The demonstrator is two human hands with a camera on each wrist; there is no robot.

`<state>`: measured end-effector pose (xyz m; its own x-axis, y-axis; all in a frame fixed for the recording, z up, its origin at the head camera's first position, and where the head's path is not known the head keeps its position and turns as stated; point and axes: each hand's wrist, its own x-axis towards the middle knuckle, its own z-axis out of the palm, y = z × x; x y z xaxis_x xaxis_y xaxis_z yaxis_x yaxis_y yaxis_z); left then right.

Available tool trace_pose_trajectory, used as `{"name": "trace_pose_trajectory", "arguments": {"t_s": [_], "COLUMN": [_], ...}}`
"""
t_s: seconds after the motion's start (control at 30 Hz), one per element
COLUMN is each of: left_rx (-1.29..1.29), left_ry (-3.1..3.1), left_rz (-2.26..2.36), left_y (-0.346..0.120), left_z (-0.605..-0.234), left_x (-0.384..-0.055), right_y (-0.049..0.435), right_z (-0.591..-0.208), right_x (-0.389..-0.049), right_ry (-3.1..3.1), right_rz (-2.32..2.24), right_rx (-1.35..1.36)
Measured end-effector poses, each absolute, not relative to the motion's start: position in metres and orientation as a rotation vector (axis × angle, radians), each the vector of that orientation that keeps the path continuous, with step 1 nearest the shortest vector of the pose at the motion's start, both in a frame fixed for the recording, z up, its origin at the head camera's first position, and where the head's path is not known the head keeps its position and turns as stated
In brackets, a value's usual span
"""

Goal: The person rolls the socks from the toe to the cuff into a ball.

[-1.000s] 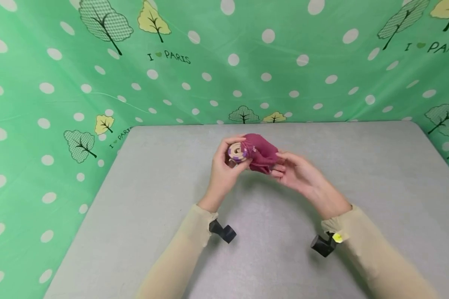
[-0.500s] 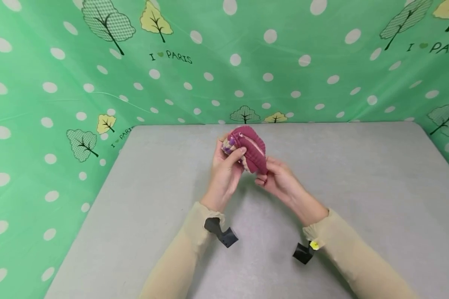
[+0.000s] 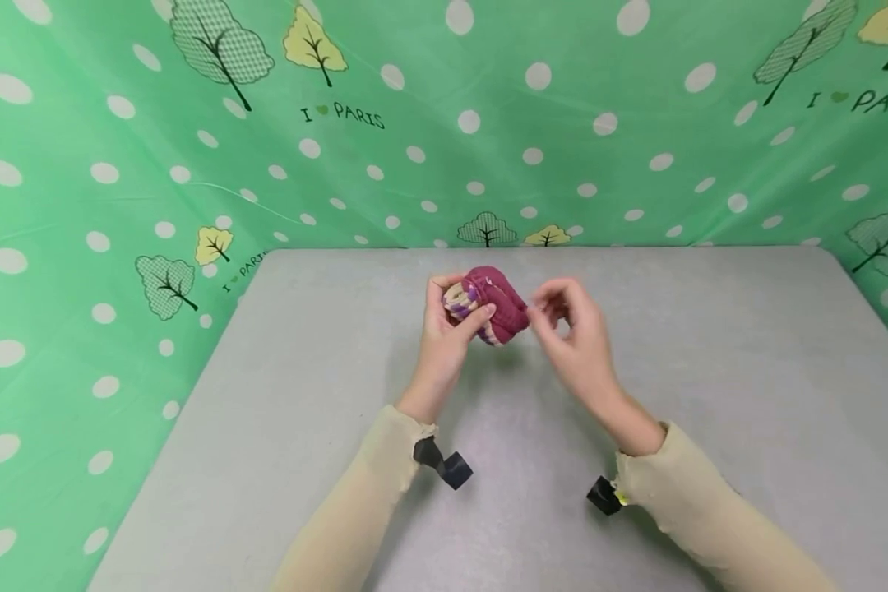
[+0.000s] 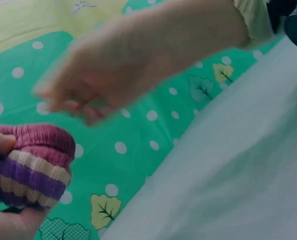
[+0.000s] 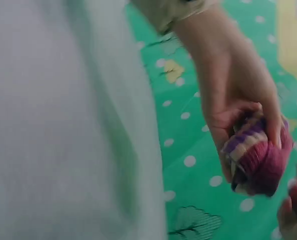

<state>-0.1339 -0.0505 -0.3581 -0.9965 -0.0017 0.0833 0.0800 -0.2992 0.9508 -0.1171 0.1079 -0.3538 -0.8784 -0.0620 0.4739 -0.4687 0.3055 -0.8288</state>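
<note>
A rolled-up pair of socks point(image 3: 499, 300), maroon with purple and cream ribbed stripes, is held above the table. My left hand point(image 3: 444, 333) grips the bundle at its striped end, thumb laid across the near side. In the left wrist view the striped side of the socks point(image 4: 31, 172) faces the camera. Just to the right, my right hand point(image 3: 580, 341) is raised with bent fingers and nothing in them. Its fingertips look close to the maroon end in the head view. Both wrist views show a gap there, and the right hand point(image 4: 101, 75) is blurred.
The grey tabletop point(image 3: 281, 370) spreads below both hands. Behind and to the left hangs a green cloth point(image 3: 385, 164) with white dots and printed trees. A black wrist camera point(image 3: 444, 464) sits at the left cuff, another black camera point(image 3: 604, 496) at the right.
The right hand was holding the maroon end, which turned and folded into a compact bundle; now that hand is off it and lifted. The left hand has kept its grip.
</note>
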Motion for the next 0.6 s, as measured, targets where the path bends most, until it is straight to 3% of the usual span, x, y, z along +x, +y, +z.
{"name": "trace_pose_trajectory", "arguments": {"t_s": [0.1, 0.2, 0.33, 0.6], "left_rx": [-0.110, -0.154, -0.305, -0.579], "left_ry": [-1.970, -2.012, -2.004, -2.302], "left_rz": [-2.411, -2.502, -2.624, -2.108], "left_y": [-0.047, -0.048, -0.052, -0.067], "left_z": [-0.360, -0.363, -0.364, -0.367], "left_x": [-0.130, -0.123, -0.123, -0.136], "right_y": [0.106, 0.105, 0.108, 0.115], "right_z": [-0.353, -0.358, -0.358, -0.364], "right_x": [-0.114, -0.110, -0.111, -0.119], "right_ry": [-2.252, -2.296, -2.337, -2.242], "right_rz": [1.106, 0.921, 0.938, 1.039], "right_rx": [0.684, 0.696, 0.605, 0.639]}}
